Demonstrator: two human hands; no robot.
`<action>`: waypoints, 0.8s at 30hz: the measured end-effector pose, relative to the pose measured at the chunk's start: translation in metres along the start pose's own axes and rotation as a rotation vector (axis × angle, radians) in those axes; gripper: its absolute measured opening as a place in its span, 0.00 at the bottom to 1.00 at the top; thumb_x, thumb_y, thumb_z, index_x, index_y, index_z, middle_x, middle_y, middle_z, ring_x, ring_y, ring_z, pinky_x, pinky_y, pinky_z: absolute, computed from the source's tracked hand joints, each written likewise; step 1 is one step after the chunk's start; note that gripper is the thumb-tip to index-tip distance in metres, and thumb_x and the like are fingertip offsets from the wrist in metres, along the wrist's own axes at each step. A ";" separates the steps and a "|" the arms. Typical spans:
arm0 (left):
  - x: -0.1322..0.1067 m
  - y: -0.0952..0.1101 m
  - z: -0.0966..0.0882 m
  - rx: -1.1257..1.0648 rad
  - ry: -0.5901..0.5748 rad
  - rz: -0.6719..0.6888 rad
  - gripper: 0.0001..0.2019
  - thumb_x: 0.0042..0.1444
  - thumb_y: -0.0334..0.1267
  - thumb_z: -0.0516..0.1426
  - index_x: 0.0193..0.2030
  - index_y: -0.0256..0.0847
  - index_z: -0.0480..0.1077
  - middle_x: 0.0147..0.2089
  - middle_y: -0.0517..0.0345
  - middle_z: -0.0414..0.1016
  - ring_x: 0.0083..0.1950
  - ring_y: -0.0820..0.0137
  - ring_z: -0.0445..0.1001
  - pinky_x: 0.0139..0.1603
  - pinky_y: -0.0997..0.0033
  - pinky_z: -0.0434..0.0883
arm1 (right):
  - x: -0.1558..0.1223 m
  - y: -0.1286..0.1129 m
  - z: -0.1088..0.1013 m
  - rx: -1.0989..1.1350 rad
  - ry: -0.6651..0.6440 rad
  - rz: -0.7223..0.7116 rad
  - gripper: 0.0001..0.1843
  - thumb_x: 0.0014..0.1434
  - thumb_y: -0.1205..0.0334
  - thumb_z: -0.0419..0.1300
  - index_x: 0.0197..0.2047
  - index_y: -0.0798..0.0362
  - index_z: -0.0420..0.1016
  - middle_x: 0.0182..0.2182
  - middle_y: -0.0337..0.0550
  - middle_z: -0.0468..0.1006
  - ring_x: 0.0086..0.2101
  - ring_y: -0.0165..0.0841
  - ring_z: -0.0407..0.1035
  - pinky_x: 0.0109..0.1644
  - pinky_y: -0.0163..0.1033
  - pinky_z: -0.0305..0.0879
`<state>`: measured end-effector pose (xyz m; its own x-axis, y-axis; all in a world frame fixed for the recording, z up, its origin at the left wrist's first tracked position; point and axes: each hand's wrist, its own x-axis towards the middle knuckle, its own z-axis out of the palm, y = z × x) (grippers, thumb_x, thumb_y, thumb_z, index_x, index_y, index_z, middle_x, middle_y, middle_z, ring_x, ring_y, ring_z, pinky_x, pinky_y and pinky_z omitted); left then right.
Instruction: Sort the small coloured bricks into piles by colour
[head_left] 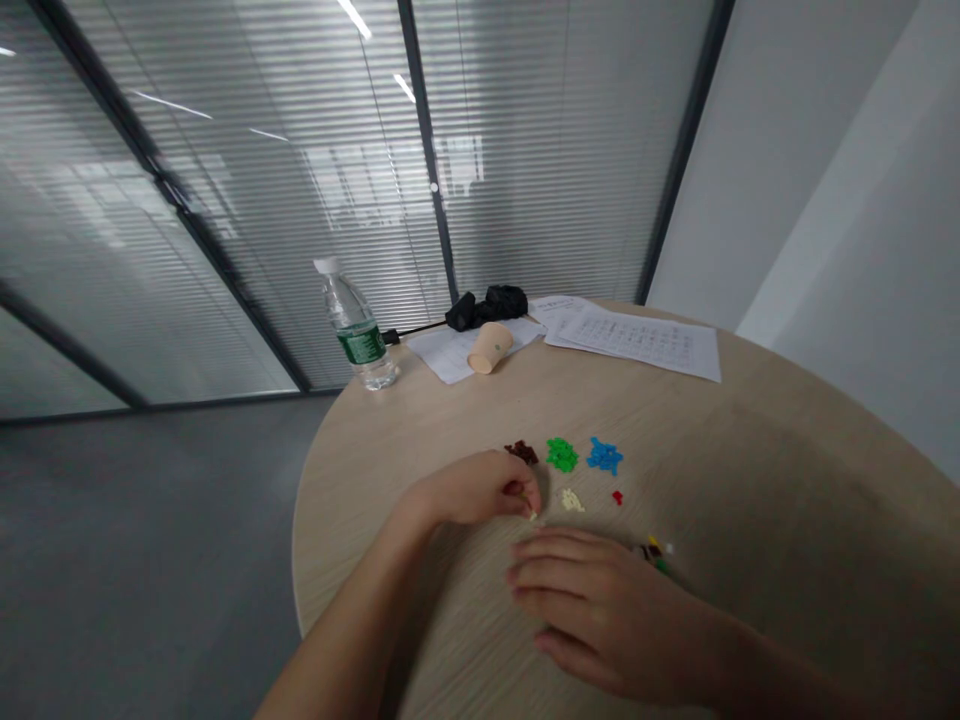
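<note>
My left hand [480,490] is bent over the round wooden table [757,500], its fingertips pinched on a tiny cream plastic piece [532,516]. Just beyond those fingers lie small loose bricks in separate heaps: brown [521,452], green [562,455], blue [604,456], cream [572,500] and a few red [617,497]. My right hand [600,610] rests on the tabletop with its fingers apart and holds nothing. Past its fingertips sits a tiny multicoloured brick cluster [652,550], partly hidden by that hand.
A water bottle [356,325], a tipped-over paper cup [490,347], printed papers [637,342], a paper sheet [465,352] and a black bundle [487,307] stand at the table's far side. The table's curved edge drops to a grey floor on the left.
</note>
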<state>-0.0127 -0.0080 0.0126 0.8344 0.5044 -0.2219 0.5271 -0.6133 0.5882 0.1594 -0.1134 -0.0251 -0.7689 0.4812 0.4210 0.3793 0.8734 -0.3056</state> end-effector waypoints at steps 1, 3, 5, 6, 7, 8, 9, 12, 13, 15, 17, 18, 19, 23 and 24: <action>0.001 0.001 0.001 0.002 0.006 0.014 0.05 0.52 0.26 0.57 0.35 0.36 0.74 0.28 0.63 0.68 0.30 0.76 0.65 0.31 0.79 0.60 | -0.001 0.004 -0.005 0.014 0.047 0.003 0.09 0.61 0.65 0.53 0.41 0.54 0.74 0.39 0.44 0.79 0.45 0.34 0.69 0.56 0.40 0.60; 0.004 0.002 0.002 0.002 0.043 0.060 0.06 0.52 0.25 0.56 0.34 0.37 0.73 0.30 0.62 0.69 0.31 0.75 0.66 0.33 0.79 0.61 | -0.003 0.015 -0.014 0.023 0.139 0.062 0.09 0.60 0.67 0.52 0.35 0.53 0.74 0.33 0.43 0.79 0.38 0.33 0.70 0.48 0.40 0.66; 0.006 0.004 0.004 0.009 0.116 0.128 0.07 0.53 0.24 0.55 0.35 0.37 0.73 0.33 0.60 0.69 0.35 0.74 0.67 0.37 0.77 0.63 | -0.006 0.029 -0.021 -0.023 0.260 0.198 0.09 0.59 0.68 0.51 0.31 0.53 0.72 0.28 0.43 0.77 0.33 0.33 0.70 0.41 0.40 0.67; 0.008 0.005 0.005 0.015 0.159 0.162 0.07 0.54 0.24 0.55 0.35 0.37 0.73 0.35 0.59 0.69 0.37 0.73 0.68 0.39 0.76 0.64 | -0.008 0.036 -0.023 -0.034 0.320 0.293 0.08 0.59 0.68 0.52 0.31 0.53 0.71 0.28 0.43 0.76 0.32 0.33 0.70 0.39 0.39 0.67; 0.009 0.005 0.006 0.020 0.205 0.187 0.07 0.54 0.25 0.55 0.36 0.38 0.73 0.36 0.58 0.69 0.39 0.72 0.68 0.41 0.74 0.64 | -0.010 0.042 -0.024 -0.011 0.346 0.402 0.06 0.57 0.67 0.53 0.31 0.53 0.71 0.28 0.42 0.76 0.30 0.32 0.70 0.36 0.37 0.67; 0.011 0.006 0.008 0.024 0.247 0.204 0.07 0.55 0.26 0.55 0.36 0.38 0.72 0.37 0.58 0.69 0.40 0.71 0.68 0.43 0.73 0.64 | -0.012 0.048 -0.023 0.046 0.349 0.491 0.04 0.56 0.66 0.54 0.31 0.52 0.70 0.27 0.42 0.76 0.28 0.31 0.70 0.33 0.36 0.67; 0.013 0.007 0.010 0.024 0.286 0.213 0.06 0.56 0.27 0.55 0.36 0.38 0.72 0.38 0.57 0.69 0.41 0.70 0.68 0.45 0.71 0.65 | -0.013 0.052 -0.022 0.136 0.339 0.563 0.03 0.55 0.65 0.55 0.30 0.52 0.69 0.26 0.41 0.76 0.27 0.30 0.71 0.31 0.34 0.68; 0.019 0.011 0.018 0.013 0.368 0.211 0.04 0.57 0.29 0.55 0.34 0.38 0.71 0.37 0.57 0.70 0.42 0.69 0.68 0.46 0.70 0.65 | -0.012 0.059 -0.014 0.422 0.347 0.673 0.04 0.54 0.60 0.56 0.31 0.52 0.67 0.27 0.41 0.76 0.28 0.31 0.73 0.33 0.34 0.70; 0.021 0.012 0.021 0.008 0.387 0.201 0.04 0.57 0.29 0.55 0.33 0.38 0.70 0.36 0.57 0.71 0.42 0.69 0.69 0.46 0.69 0.65 | -0.012 0.059 -0.012 0.485 0.365 0.685 0.05 0.53 0.60 0.57 0.31 0.52 0.67 0.27 0.41 0.76 0.29 0.32 0.73 0.34 0.35 0.70; 0.023 0.015 0.025 -0.005 0.421 0.169 0.03 0.57 0.31 0.56 0.33 0.39 0.70 0.35 0.58 0.72 0.40 0.70 0.69 0.45 0.70 0.66 | -0.011 0.060 -0.010 0.540 0.400 0.702 0.06 0.53 0.59 0.57 0.31 0.52 0.66 0.28 0.42 0.76 0.30 0.32 0.74 0.35 0.36 0.71; 0.024 0.017 0.026 -0.018 0.456 0.135 0.01 0.56 0.31 0.57 0.34 0.39 0.70 0.35 0.59 0.72 0.39 0.71 0.69 0.44 0.70 0.66 | -0.012 0.061 -0.010 0.527 0.407 0.720 0.05 0.53 0.60 0.57 0.31 0.52 0.66 0.28 0.42 0.77 0.30 0.33 0.74 0.35 0.36 0.71; 0.023 0.018 0.026 -0.019 0.470 0.120 0.01 0.56 0.31 0.57 0.35 0.39 0.70 0.35 0.59 0.73 0.39 0.71 0.69 0.43 0.71 0.66 | -0.012 0.061 -0.011 0.498 0.397 0.728 0.05 0.54 0.60 0.57 0.31 0.52 0.66 0.27 0.41 0.77 0.30 0.32 0.74 0.35 0.36 0.70; 0.022 0.018 0.025 -0.011 0.479 0.107 0.02 0.55 0.30 0.57 0.35 0.39 0.70 0.35 0.59 0.73 0.38 0.71 0.70 0.43 0.71 0.66 | -0.013 0.062 -0.012 0.451 0.383 0.733 0.03 0.54 0.61 0.57 0.31 0.52 0.67 0.27 0.41 0.77 0.30 0.32 0.74 0.35 0.35 0.70; 0.020 0.014 0.022 0.130 0.468 0.059 0.06 0.52 0.27 0.58 0.36 0.40 0.70 0.36 0.59 0.73 0.40 0.69 0.69 0.43 0.70 0.66 | -0.016 0.066 -0.013 0.166 0.300 0.679 0.03 0.54 0.67 0.56 0.30 0.52 0.72 0.26 0.40 0.77 0.27 0.31 0.72 0.31 0.33 0.67; 0.020 0.013 0.021 0.169 0.458 0.051 0.06 0.52 0.27 0.58 0.36 0.40 0.70 0.36 0.59 0.73 0.41 0.68 0.69 0.42 0.70 0.66 | -0.016 0.067 -0.013 0.104 0.284 0.652 0.05 0.54 0.68 0.56 0.30 0.52 0.73 0.26 0.40 0.77 0.27 0.31 0.71 0.31 0.33 0.66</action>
<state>0.0139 -0.0185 -0.0005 0.7234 0.6635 0.1912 0.5380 -0.7151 0.4463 0.2039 -0.0617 -0.0414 -0.2338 0.9159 0.3264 0.6538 0.3966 -0.6445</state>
